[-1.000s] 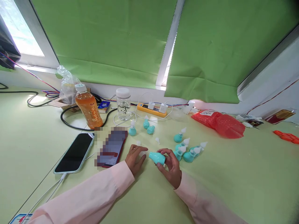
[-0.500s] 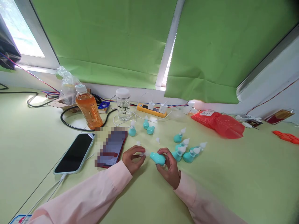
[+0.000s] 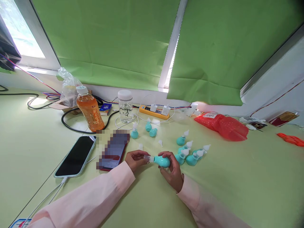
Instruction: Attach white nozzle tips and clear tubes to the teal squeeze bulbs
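My right hand (image 3: 172, 169) grips a teal rubber bulb (image 3: 162, 161), its neck pointing left. In my left hand (image 3: 137, 161) a clear plastic connector (image 3: 149, 159) is pinched between thumb and fingers. The connector's end is at the bulb's mouth; I cannot tell whether it is inside. Right of my right hand stand several nasal aspirators (image 3: 192, 159), teal bulbs with clear necks and white tips. Beyond my hands are another aspirator (image 3: 134, 133), a teal bulb (image 3: 153, 132) without a tip, and two loose white tips (image 3: 160, 143), one partly behind my left hand.
A phone (image 3: 76, 156) on a white cable and a red-edged phone (image 3: 116, 150) lie at the left. Behind them are a bottle of orange drink (image 3: 89, 109) and a clear cup (image 3: 125, 107). A power strip (image 3: 154, 112) and a red plastic bag (image 3: 222, 126) line the back.
The bulb has shifted slightly right and turned more level. The clear connector, earlier mostly hidden by my left fingers, now shows lined up with the bulb's mouth.
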{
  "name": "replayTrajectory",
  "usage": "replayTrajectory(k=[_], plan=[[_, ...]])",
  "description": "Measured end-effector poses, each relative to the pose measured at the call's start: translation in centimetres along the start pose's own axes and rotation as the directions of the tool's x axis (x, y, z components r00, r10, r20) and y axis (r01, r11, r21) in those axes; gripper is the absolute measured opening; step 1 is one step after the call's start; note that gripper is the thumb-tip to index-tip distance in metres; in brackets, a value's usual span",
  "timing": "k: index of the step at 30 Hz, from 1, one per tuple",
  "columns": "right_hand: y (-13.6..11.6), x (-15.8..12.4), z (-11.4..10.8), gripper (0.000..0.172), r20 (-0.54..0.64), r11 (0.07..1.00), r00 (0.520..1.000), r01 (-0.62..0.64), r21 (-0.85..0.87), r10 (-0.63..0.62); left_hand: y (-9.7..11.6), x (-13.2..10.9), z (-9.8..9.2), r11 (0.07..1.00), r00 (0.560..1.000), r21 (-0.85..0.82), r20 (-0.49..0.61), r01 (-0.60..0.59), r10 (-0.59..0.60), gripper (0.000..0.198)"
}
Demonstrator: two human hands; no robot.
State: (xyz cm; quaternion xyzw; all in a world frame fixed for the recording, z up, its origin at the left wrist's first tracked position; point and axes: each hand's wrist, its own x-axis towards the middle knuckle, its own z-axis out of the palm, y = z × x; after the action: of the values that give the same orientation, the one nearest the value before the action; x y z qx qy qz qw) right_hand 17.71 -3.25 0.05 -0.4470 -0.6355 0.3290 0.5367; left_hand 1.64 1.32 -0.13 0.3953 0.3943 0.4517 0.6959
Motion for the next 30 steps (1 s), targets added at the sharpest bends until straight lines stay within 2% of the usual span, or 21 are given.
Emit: replayTrajectory(k=[3,8,16,23,27,30], plan=[[-0.18,-0.08,0.06,0.030,-0.014,0.999,1.000,0.002,-0.036,-0.002,-0.17,0.11,-0.16,0.996,0.998,-0.067,0.024,0.063,-0.061,0.031],[-0.36,-0.17,0.14,0.031,-0.019,0.997,0.999,0.025,-0.071,-0.026,-0.28,0.10,-0.20,0.991,0.997,-0.108,0.037,0.076,-0.073,0.032],[-0.44,-0.16,0.03,0.031,-0.009,0.990,0.998,0.062,-0.127,-0.064,-0.44,0.18,-0.17,0.994,0.993,-0.036,0.070,0.101,-0.099,0.031],[-0.53,-0.26,0.12,0.029,-0.031,0.979,0.995,0.090,-0.182,-0.097,-0.93,0.29,-0.07,0.987,0.977,-0.038,0.159,0.154,-0.146,0.035],[-0.73,-0.28,0.06,0.028,-0.033,0.974,0.994,0.093,-0.207,-0.102,-0.79,0.21,0.04,0.978,0.941,-0.012,0.273,0.209,-0.198,0.040],[-0.89,-0.25,-0.06,0.024,0.002,0.956,0.994,0.102,-0.274,-0.106,-0.68,0.07,0.10,0.981,0.940,0.014,0.282,0.193,-0.189,0.037]])
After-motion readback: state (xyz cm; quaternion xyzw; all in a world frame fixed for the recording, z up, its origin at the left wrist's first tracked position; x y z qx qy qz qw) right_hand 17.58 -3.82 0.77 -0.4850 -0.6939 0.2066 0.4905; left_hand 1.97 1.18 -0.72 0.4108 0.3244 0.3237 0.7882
